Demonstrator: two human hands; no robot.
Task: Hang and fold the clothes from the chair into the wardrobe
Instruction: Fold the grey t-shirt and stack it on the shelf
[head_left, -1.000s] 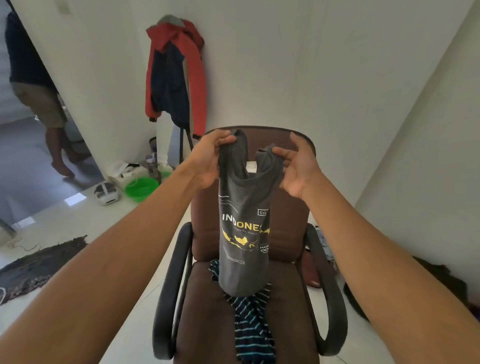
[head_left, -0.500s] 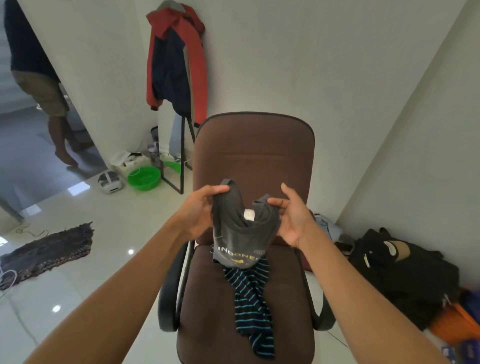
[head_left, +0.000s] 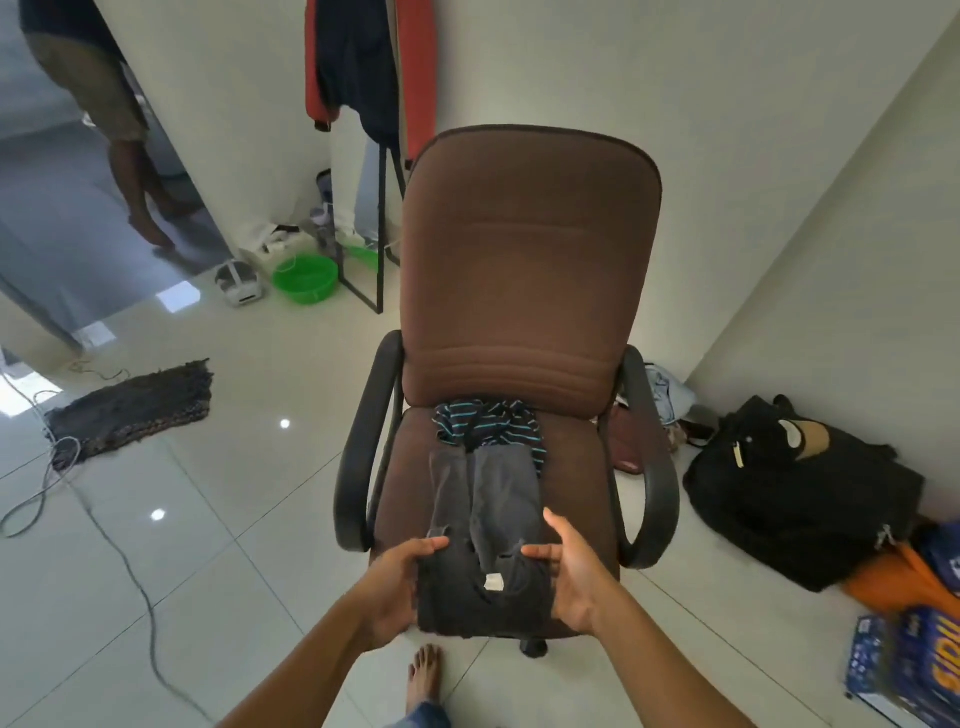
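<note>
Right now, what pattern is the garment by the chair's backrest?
Striped garment: dark with teal stripes, head view.

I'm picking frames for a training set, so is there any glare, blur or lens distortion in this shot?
Head view: two small glare spots on the glossy floor tiles; the blue box at the right edge is smeared by blur; wide-angle bending leans the walls and stretches the chair; the grey T-shirt is sharp and evenly lit.

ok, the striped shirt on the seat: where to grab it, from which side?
Probably pinch the bunched folds of the striped shirt from above, at the back of the chair seat. That heap lies exposed; its near end is under the grey T-shirt.
</note>
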